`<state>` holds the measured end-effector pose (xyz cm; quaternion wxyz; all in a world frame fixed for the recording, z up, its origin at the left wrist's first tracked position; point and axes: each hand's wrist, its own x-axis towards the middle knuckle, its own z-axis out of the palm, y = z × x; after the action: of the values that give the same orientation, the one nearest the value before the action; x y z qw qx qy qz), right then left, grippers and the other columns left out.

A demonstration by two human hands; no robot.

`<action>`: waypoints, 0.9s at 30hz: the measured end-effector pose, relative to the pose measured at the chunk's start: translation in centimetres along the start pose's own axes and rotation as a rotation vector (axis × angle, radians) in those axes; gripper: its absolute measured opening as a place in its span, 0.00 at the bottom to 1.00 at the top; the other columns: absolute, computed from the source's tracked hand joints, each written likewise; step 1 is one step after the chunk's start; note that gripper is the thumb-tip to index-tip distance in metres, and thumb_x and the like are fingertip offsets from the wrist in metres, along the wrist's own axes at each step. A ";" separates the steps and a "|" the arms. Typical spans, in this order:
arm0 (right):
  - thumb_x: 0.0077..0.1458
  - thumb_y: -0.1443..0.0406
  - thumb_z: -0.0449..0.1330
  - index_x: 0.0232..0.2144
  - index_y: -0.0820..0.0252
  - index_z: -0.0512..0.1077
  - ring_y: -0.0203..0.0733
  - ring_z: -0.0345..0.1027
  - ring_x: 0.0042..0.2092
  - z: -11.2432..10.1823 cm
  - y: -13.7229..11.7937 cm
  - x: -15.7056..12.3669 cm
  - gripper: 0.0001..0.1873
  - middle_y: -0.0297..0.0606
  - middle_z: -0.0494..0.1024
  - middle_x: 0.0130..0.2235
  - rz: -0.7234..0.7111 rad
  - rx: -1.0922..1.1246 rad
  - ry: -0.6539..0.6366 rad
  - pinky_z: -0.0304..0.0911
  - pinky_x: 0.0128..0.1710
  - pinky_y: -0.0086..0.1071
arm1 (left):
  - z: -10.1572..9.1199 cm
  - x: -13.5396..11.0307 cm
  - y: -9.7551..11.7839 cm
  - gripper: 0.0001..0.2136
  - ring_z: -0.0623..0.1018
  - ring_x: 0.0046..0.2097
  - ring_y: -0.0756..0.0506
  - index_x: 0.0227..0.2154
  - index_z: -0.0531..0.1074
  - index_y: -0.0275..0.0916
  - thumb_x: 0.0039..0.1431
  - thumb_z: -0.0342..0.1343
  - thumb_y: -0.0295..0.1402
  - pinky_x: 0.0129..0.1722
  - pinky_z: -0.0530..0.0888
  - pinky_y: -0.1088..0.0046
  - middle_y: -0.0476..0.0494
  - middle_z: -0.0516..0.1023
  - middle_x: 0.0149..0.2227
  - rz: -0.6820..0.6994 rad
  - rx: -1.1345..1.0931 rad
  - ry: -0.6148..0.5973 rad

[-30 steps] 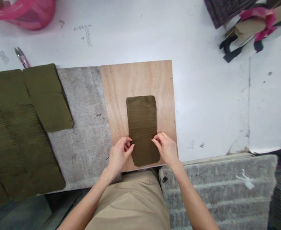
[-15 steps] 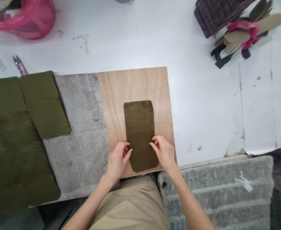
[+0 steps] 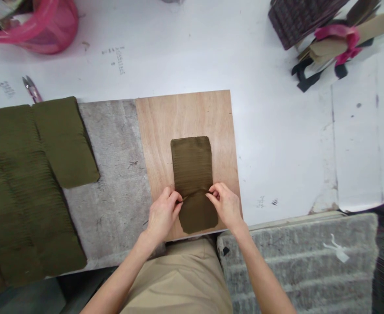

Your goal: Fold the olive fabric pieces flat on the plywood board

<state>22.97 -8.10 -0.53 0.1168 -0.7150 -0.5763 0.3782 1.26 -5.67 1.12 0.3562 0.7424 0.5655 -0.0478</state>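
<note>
A stack of olive-green fabric pieces (image 3: pixel 192 161) lies on a plywood board (image 3: pixel 185 115) in front of me, its layered edges fanned in fine ridges. My left hand (image 3: pixel 164 212) pinches the left edge of a fabric piece in the lower half of the stack. On the opposite edge, my right hand (image 3: pixel 225 204) pinches the same piece between thumb and fingers. Between the hands the held edge bows up slightly, above the smooth lower end of the stack. Both hands are closed.
More olive fabric stacks (image 3: pixel 25 183) overlap on a grey mat (image 3: pixel 113 174) at the left. Thread snips (image 3: pixel 32 89) lie behind them. A pink basket (image 3: pixel 54 28) stands back left; a dark woven basket (image 3: pixel 304 19) and a tied bundle of templates (image 3: pixel 335 46) sit back right.
Both hands have closed on the fabric's side edges, and the piece between them has lifted into a slight curve. The view has shifted a little.
</note>
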 end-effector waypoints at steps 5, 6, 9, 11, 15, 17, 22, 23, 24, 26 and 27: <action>0.58 0.66 0.56 0.33 0.55 0.67 0.36 0.67 0.34 0.1 -0.3 -0.4 0.01 0.33 0.71 0.35 -0.012 0.008 0.030 0.60 0.34 0.29 | 0.7 -0.3 0.2 0.06 0.73 0.37 0.48 0.33 0.64 0.41 0.57 0.49 0.24 0.34 0.68 0.74 0.47 0.69 0.37 0.074 -0.071 -0.009; 0.58 0.66 0.56 0.34 0.55 0.67 0.36 0.68 0.35 0.1 -0.4 -0.4 0.01 0.34 0.72 0.37 -0.014 0.011 0.033 0.61 0.34 0.29 | 0.8 -0.3 0.1 0.06 0.73 0.35 0.48 0.34 0.64 0.41 0.57 0.49 0.24 0.33 0.68 0.74 0.48 0.70 0.36 0.062 -0.113 -0.013; 0.57 0.66 0.57 0.39 0.55 0.67 0.37 0.68 0.37 0.0 -0.5 -0.3 0.06 0.34 0.73 0.38 -0.039 -0.002 0.020 0.61 0.37 0.29 | 1.1 -0.2 -0.3 0.10 0.73 0.31 0.50 0.41 0.64 0.42 0.57 0.50 0.26 0.30 0.68 0.76 0.51 0.72 0.33 -0.015 -0.234 -0.006; 0.57 0.66 0.59 0.38 0.55 0.67 0.37 0.68 0.37 0.0 -0.5 -0.1 0.06 0.33 0.73 0.35 -0.052 -0.030 0.003 0.61 0.36 0.30 | 1.0 -0.1 -0.6 0.12 0.73 0.30 0.50 0.45 0.64 0.42 0.57 0.52 0.28 0.30 0.68 0.76 0.51 0.73 0.33 -0.042 -0.278 0.001; 0.57 0.63 0.59 0.31 0.55 0.67 0.38 0.67 0.33 -0.1 -0.3 0.1 0.04 0.32 0.72 0.30 -0.056 -0.102 -0.012 0.58 0.33 0.30 | 0.5 -0.2 -0.9 0.06 0.73 0.30 0.50 0.38 0.68 0.41 0.58 0.53 0.33 0.29 0.67 0.76 0.51 0.73 0.30 -0.045 -0.266 0.031; 0.58 0.62 0.58 0.30 0.55 0.67 0.37 0.66 0.33 -0.1 -0.2 0.0 0.05 0.32 0.72 0.30 -0.050 -0.106 -0.008 0.57 0.32 0.30 | 0.3 -0.2 -1.0 0.05 0.73 0.29 0.50 0.35 0.69 0.41 0.59 0.53 0.35 0.29 0.67 0.76 0.51 0.73 0.28 -0.068 -0.255 0.045; 0.59 0.61 0.57 0.30 0.56 0.68 0.36 0.66 0.31 0.1 0.0 -0.2 0.07 0.32 0.72 0.30 -0.004 -0.080 0.005 0.56 0.31 0.30 | 0.0 0.1 -1.0 0.09 0.71 0.25 0.51 0.30 0.71 0.40 0.59 0.53 0.39 0.26 0.64 0.77 0.53 0.73 0.24 -0.154 -0.265 0.035; 0.59 0.61 0.58 0.29 0.56 0.67 0.36 0.66 0.31 0.2 0.0 -0.2 0.07 0.31 0.72 0.30 0.003 -0.079 0.003 0.56 0.30 0.30 | -0.1 0.2 -1.0 0.09 0.71 0.25 0.52 0.29 0.71 0.40 0.59 0.53 0.39 0.26 0.64 0.77 0.53 0.73 0.23 -0.168 -0.267 0.033; 0.58 0.61 0.58 0.29 0.56 0.67 0.36 0.66 0.31 0.2 -0.1 -0.1 0.07 0.31 0.72 0.30 0.009 -0.079 -0.001 0.55 0.30 0.30 | -0.1 0.3 -0.9 0.09 0.71 0.24 0.52 0.29 0.71 0.40 0.59 0.53 0.40 0.26 0.63 0.78 0.53 0.73 0.23 -0.178 -0.267 0.033; 0.58 0.60 0.59 0.29 0.56 0.67 0.35 0.66 0.31 0.2 -0.1 -0.1 0.08 0.30 0.72 0.30 0.017 -0.079 -0.005 0.55 0.30 0.30 | -0.1 0.4 -0.9 0.10 0.71 0.24 0.52 0.28 0.71 0.40 0.59 0.53 0.40 0.25 0.63 0.78 0.53 0.73 0.22 -0.186 -0.257 0.041; 0.58 0.60 0.58 0.29 0.56 0.67 0.35 0.66 0.30 0.1 -0.1 0.0 0.08 0.30 0.72 0.30 0.019 -0.081 -0.005 0.55 0.30 0.30 | 0.0 0.4 -0.9 0.10 0.71 0.24 0.52 0.28 0.71 0.40 0.59 0.53 0.40 0.25 0.63 0.78 0.53 0.73 0.22 -0.187 -0.251 0.047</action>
<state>22.79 -8.15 -0.54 0.0829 -0.7236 -0.5846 0.3575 0.64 -5.22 0.56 0.4268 0.6372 0.6417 0.0076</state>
